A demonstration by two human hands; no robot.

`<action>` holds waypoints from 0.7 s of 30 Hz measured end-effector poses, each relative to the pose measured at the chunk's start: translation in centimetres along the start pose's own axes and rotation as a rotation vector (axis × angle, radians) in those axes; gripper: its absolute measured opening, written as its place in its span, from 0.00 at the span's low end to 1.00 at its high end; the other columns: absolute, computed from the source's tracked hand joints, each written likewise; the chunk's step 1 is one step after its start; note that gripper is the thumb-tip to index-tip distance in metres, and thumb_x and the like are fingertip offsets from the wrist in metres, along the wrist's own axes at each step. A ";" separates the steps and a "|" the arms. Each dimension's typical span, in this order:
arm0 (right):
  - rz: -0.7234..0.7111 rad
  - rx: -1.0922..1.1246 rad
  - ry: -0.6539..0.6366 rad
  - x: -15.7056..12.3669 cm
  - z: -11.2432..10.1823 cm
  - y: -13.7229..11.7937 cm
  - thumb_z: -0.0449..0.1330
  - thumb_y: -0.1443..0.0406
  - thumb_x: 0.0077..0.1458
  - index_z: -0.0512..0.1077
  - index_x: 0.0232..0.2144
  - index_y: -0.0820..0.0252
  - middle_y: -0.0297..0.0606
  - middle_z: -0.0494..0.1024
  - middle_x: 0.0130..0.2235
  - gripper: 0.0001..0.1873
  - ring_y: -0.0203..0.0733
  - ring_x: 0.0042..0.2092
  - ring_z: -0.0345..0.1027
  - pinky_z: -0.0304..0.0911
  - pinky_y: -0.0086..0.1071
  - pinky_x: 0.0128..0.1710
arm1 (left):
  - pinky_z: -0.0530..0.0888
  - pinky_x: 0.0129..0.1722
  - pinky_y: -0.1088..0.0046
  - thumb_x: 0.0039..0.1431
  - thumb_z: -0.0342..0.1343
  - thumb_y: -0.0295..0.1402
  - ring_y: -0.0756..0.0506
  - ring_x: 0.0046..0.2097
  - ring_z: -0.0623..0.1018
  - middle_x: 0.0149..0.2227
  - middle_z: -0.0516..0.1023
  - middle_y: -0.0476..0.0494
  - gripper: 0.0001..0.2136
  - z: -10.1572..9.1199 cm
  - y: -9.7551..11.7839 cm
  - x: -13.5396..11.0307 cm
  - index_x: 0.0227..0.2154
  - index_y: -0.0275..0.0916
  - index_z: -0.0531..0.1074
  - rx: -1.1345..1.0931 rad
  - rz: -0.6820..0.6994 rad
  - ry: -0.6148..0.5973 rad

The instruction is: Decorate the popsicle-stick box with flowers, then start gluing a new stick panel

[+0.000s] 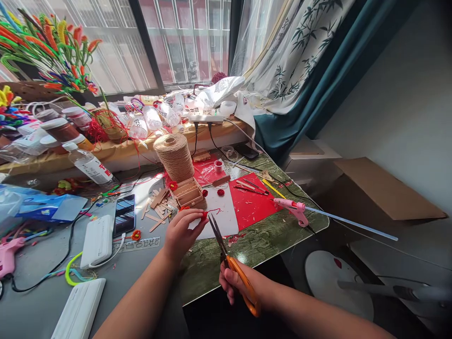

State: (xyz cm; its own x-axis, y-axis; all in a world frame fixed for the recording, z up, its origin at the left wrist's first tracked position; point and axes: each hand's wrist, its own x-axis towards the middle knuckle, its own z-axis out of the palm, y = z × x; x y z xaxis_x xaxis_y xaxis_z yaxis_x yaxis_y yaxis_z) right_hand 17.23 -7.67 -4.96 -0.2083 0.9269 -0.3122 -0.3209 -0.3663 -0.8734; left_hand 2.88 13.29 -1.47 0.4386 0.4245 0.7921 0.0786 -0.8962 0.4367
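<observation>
My left hand pinches a small red piece, perhaps yarn, between thumb and fingers; a thin red strand trails to its right. In my right hand is a pair of scissors with orange handles. Their blades point up toward the red piece, slightly parted and apart from it. Just beyond my left hand stands a small wooden craft-stick box with red flowers at its corners. Dark red balls lie on the white sheet. My fingers hide most of the red piece.
A twine spool stands behind the box, with loose craft sticks to its left. Red paper carries thin tools. A pink glue gun sits near the right table edge. Left are a phone and white power banks.
</observation>
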 end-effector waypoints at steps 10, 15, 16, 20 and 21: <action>-0.015 0.040 0.101 1.0 0.8 -0.2 0.54 0.32 0.58 0.60 0.36 0.56 0.30 0.67 0.32 0.34 0.30 0.25 0.61 0.63 0.29 0.26 | 0.84 0.42 0.69 0.56 0.69 0.25 0.47 0.42 0.86 0.42 0.85 0.45 0.20 0.8 0.2 -0.1 0.48 0.45 0.69 -0.095 0.104 -0.122; 0.019 0.128 0.173 1.8 1.8 -0.4 0.54 0.27 0.50 0.59 0.34 0.55 0.27 0.65 0.28 0.39 0.29 0.23 0.56 0.60 0.28 0.23 | 0.84 0.44 0.69 0.57 0.68 0.24 0.46 0.43 0.85 0.43 0.85 0.44 0.19 0.7 0.5 -0.1 0.49 0.44 0.71 -0.069 0.159 -0.178; 0.025 0.137 0.180 1.9 2.0 -0.5 0.55 0.27 0.49 0.59 0.34 0.55 0.27 0.64 0.28 0.39 0.29 0.22 0.56 0.60 0.28 0.22 | 0.84 0.44 0.68 0.57 0.68 0.24 0.46 0.43 0.85 0.43 0.85 0.44 0.19 0.7 0.5 -0.2 0.49 0.44 0.72 -0.058 0.166 -0.189; 0.051 0.184 0.201 2.2 2.4 -1.0 0.56 0.27 0.49 0.59 0.33 0.55 0.25 0.63 0.26 0.39 0.29 0.22 0.54 0.58 0.28 0.21 | 0.84 0.46 0.68 0.58 0.67 0.26 0.46 0.44 0.85 0.44 0.85 0.44 0.18 0.7 0.3 -0.3 0.50 0.45 0.74 -0.032 0.179 -0.202; 0.057 0.198 0.203 2.2 2.5 -1.1 0.56 0.28 0.49 0.58 0.33 0.55 0.25 0.63 0.25 0.38 0.29 0.22 0.54 0.57 0.27 0.21 | 0.84 0.46 0.68 0.58 0.67 0.26 0.46 0.44 0.85 0.44 0.85 0.44 0.18 0.7 0.3 -0.3 0.50 0.45 0.74 -0.034 0.180 -0.200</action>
State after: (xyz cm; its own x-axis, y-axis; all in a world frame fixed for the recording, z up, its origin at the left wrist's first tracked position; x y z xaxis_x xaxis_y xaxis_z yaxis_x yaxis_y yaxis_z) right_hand 14.83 -5.45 -3.80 -0.0486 0.8943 -0.4448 -0.4924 -0.4089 -0.7683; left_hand 3.39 12.81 -1.87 0.6110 0.2214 0.7601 -0.0451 -0.9488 0.3126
